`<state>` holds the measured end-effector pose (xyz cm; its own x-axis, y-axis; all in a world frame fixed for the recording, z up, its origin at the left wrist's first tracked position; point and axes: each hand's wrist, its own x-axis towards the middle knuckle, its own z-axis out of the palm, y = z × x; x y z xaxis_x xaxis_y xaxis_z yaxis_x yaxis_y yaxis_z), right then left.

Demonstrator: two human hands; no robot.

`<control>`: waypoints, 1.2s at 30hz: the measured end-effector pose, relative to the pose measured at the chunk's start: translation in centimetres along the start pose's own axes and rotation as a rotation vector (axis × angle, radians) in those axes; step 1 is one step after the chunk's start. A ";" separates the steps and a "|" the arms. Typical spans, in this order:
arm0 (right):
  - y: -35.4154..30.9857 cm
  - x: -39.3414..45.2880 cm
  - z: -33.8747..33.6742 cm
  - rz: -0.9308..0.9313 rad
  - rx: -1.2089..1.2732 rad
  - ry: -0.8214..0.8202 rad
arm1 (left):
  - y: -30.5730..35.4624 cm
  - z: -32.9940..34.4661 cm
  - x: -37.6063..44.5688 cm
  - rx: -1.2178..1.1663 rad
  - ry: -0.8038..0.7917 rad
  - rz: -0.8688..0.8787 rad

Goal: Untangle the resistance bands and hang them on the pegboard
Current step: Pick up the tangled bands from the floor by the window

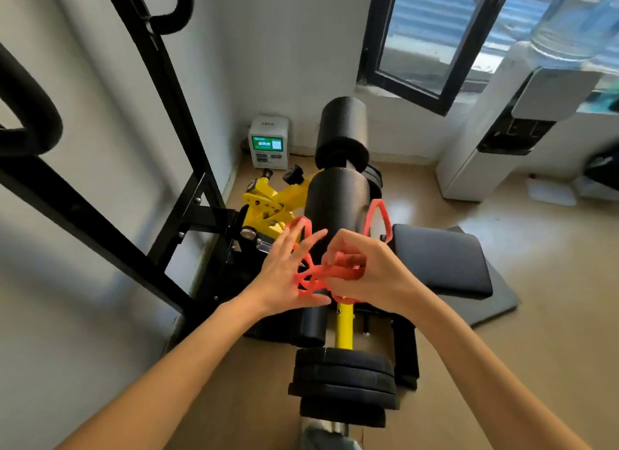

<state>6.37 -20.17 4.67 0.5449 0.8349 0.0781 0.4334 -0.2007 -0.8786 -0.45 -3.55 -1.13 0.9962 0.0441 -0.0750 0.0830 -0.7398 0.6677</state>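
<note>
White walls, a tan floor (pixel 536 282) and a dark-framed window (pixel 435 47) enclose a corner crowded with a yellow-and-black exercise machine (pixel 338 208). Above it, red resistance bands (pixel 313 275) are held in a tangle between both hands, with loose loops standing out to either side. The left hand (pixel 284 275) is spread, its fingers straight and threaded through the loops; the right hand (pixel 365 268) is curled, pinching a strand. Untangling appears to be the step in hand, and no pegboard is seen. Next, 1 loop would probably need to be drawn free of the knot. A small white box (pixel 269 141) carries a green screen, but its writing cannot be read.
</note>
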 end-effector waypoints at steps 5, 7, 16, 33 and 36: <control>-0.2 -8.0 0.7 0.199 0.487 0.375 | 3.0 1.7 -5.9 -0.817 -0.177 -0.130; 1.3 -11.2 2.7 0.371 0.630 0.301 | 3.9 3.1 -8.3 -1.081 -0.157 -0.203; 4.9 -22.0 5.1 0.679 0.768 0.846 | 9.5 12.9 -6.2 -0.200 -0.422 -0.029; 23.2 -53.9 -25.1 1.045 0.639 1.057 | 37.9 44.9 12.6 -0.078 -0.658 -0.057; 26.4 -53.5 -33.1 0.978 0.511 1.024 | 42.1 47.0 17.8 -0.115 -0.603 -0.113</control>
<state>12.42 -87.16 -7.08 0.8081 -0.2712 -0.5230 -0.5595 -0.0755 -0.8254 19.55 -65.42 -9.18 0.7938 -0.2937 -0.5325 0.2231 -0.6740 0.7043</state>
